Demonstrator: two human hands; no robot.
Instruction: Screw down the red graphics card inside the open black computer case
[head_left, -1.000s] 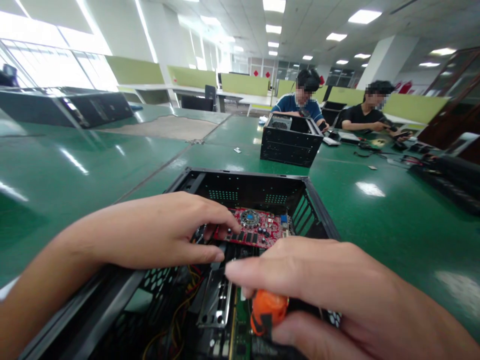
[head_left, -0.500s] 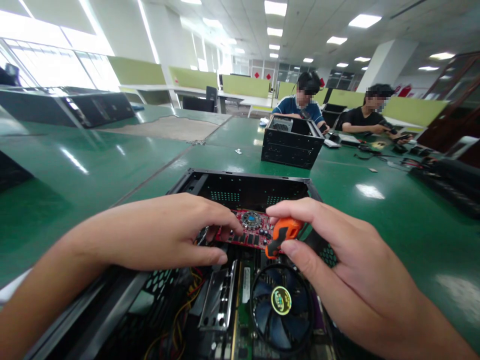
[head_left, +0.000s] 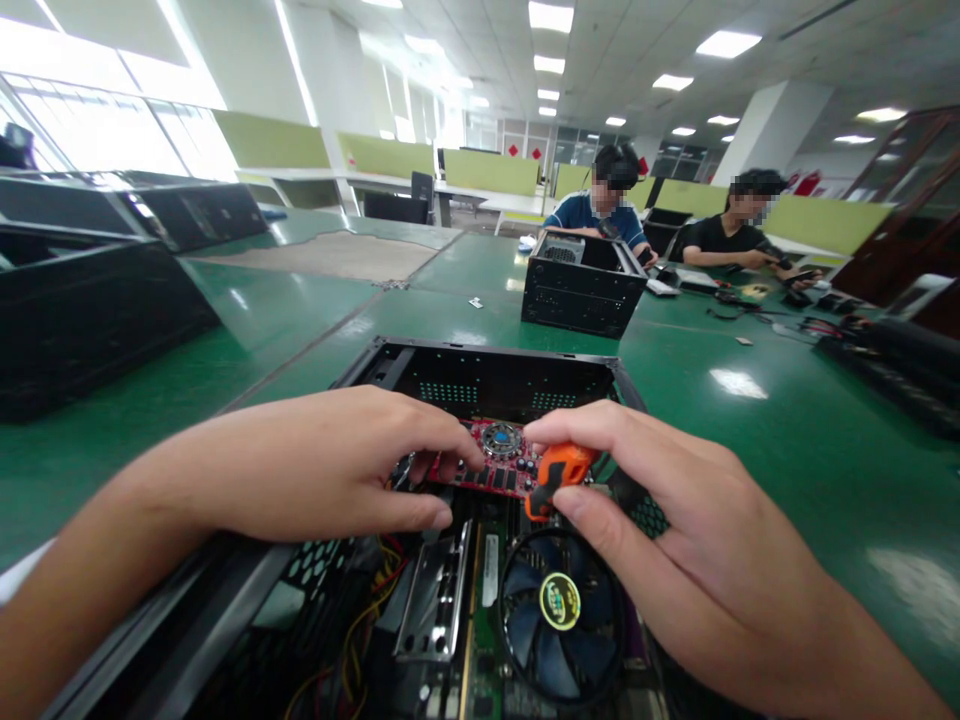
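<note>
An open black computer case [head_left: 517, 372] lies before me with its parts showing. Inside, a red graphics card [head_left: 510, 475] with a small round fan sits toward the far end. My left hand [head_left: 352, 465] reaches over the left wall; its fingertips are at the card's left part, thumb held apart. Whether they press on the card I cannot tell. Between thumb and fingers, my right hand [head_left: 675, 540] holds an orange-and-black screwdriver [head_left: 562, 475] over the card's right end; its tip is hidden. Nearer me is a black cooling fan [head_left: 561, 620] with a yellow label.
Beside the cooler are a metal plate [head_left: 431, 600] and coloured cables [head_left: 352, 640]. Another black case [head_left: 97, 325] stands at left on the green table [head_left: 765, 450]. Across it, two people work, one behind a black case [head_left: 577, 295]. Dark equipment [head_left: 892, 365] lies at right.
The black case at the left has come further into view, toward the right. My right hand and the screwdriver have shifted slightly left. My left hand has hardly moved.
</note>
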